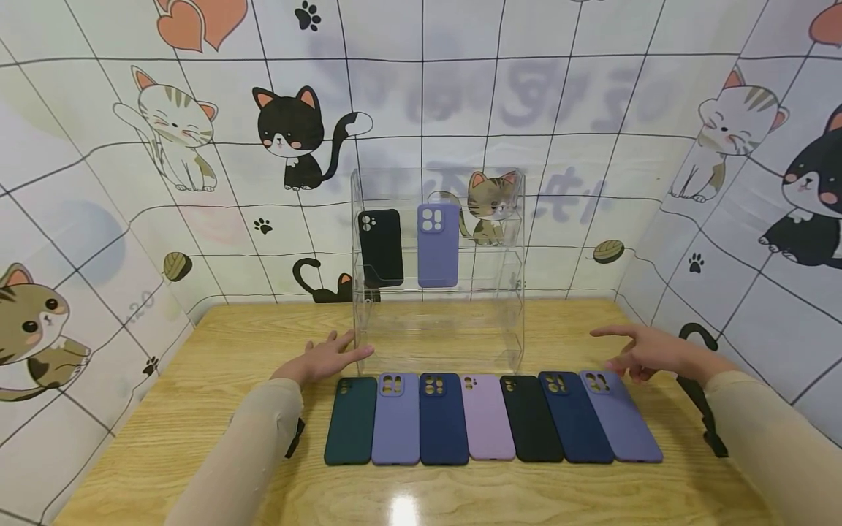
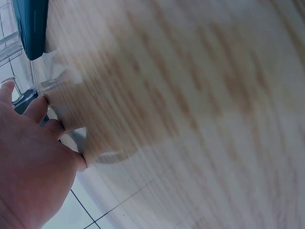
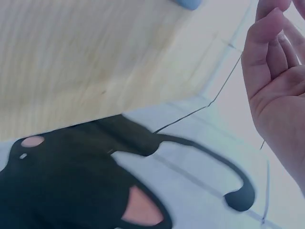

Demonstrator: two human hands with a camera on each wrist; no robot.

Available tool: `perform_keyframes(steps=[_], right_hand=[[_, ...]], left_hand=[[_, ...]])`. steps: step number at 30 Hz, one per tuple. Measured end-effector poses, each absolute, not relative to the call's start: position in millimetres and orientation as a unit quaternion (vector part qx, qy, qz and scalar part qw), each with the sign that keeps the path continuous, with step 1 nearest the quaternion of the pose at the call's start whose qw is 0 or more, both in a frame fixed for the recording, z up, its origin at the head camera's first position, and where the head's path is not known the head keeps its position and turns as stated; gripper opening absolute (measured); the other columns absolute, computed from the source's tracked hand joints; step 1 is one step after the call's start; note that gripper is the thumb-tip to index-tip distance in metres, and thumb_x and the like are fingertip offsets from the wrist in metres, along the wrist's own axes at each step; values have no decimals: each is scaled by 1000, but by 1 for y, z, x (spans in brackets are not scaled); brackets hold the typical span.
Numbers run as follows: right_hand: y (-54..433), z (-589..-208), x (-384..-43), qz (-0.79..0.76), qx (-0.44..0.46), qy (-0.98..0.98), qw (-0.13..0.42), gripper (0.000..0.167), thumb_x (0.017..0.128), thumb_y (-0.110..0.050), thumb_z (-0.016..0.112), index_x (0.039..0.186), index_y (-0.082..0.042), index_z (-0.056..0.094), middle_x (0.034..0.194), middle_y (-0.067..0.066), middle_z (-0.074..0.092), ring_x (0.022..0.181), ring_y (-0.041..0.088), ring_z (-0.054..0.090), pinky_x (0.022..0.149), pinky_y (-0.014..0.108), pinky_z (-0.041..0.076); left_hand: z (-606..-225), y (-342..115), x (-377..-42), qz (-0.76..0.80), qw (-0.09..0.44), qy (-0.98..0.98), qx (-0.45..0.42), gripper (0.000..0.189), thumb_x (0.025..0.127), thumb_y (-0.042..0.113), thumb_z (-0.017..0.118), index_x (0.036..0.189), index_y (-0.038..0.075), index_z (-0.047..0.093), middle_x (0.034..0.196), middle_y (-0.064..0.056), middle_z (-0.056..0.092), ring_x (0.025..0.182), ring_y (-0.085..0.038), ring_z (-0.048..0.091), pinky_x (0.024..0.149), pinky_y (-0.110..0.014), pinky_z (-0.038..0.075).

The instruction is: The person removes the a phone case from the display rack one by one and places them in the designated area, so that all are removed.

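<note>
My left hand [image 1: 329, 356] rests by the lower left edge of a clear tiered display rack [image 1: 439, 365], fingers spread and fairly straight. In the left wrist view its fingertips meet the table near clear plastic, and a dark green phone case [image 2: 32, 28] shows above. My right hand [image 1: 651, 351] hovers over the right end of a row of phone cases, index finger stretched out, the others loosely bent, holding nothing. Closest to it lies a purple phone case [image 1: 621, 420]. On the rack stand a black phone case [image 1: 381, 250] and another purple phone case [image 1: 438, 252].
Along the rack's front lie several more cases: dark green [image 1: 351, 424], purple [image 1: 396, 427], navy [image 1: 444, 427], pink-lilac [image 1: 488, 424], black [image 1: 533, 424] and navy [image 1: 576, 424]. A cat-patterned wall covering [image 1: 421, 95] closes off the wooden table [image 1: 197, 438] behind and at both sides.
</note>
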State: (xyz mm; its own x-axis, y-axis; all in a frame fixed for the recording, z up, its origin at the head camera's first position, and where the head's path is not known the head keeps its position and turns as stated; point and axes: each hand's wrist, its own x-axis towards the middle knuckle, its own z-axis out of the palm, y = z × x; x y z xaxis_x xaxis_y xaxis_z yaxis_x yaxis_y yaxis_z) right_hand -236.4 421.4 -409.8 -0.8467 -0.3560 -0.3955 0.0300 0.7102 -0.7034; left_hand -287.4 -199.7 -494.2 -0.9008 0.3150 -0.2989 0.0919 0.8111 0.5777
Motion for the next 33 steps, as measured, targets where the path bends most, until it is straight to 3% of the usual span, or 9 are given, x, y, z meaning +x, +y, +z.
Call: perform_keyframes(steps=[11,17,24,27,33], right_hand=[[375,-405,-256,-355,-115,897,236,85,99,-35,77,167,-10,33,87,12,70,68,21,61,65,36,55],[353,-412,-265,-341,-138,902,224,86,98,-41,77,167,-13,34,109,15,77,89,29,70,83,44,62],[334,-417,-271,-333,-152,905,217,87,99,-44,76,168,-13,33,136,22,68,117,31,70,93,50,60],[327,-421,-275,-335,-152,904,219,89,100,-46,74,169,-13,29,153,30,55,134,42,62,102,57,57],[318,-435,-281,-340,-144,902,223,96,103,-52,68,173,-14,14,172,34,24,158,58,27,116,73,40]], left_hand=[[-495,-200,-287,284,194,933,109,109,95,88,40,173,17,16,180,-16,14,168,-43,-4,126,-75,-13],[-495,-200,-288,286,193,932,108,109,95,88,41,173,17,16,180,-19,12,168,-43,-4,127,-75,-14],[-496,-200,-289,282,190,934,114,108,95,88,40,173,16,17,180,-16,15,168,-43,-3,126,-76,-13],[-495,-200,-288,279,189,934,114,108,96,87,40,173,16,16,180,-16,15,168,-43,-3,126,-76,-13],[-494,-199,-287,275,191,936,111,108,96,87,39,173,16,16,180,-16,14,168,-42,-3,126,-75,-13]])
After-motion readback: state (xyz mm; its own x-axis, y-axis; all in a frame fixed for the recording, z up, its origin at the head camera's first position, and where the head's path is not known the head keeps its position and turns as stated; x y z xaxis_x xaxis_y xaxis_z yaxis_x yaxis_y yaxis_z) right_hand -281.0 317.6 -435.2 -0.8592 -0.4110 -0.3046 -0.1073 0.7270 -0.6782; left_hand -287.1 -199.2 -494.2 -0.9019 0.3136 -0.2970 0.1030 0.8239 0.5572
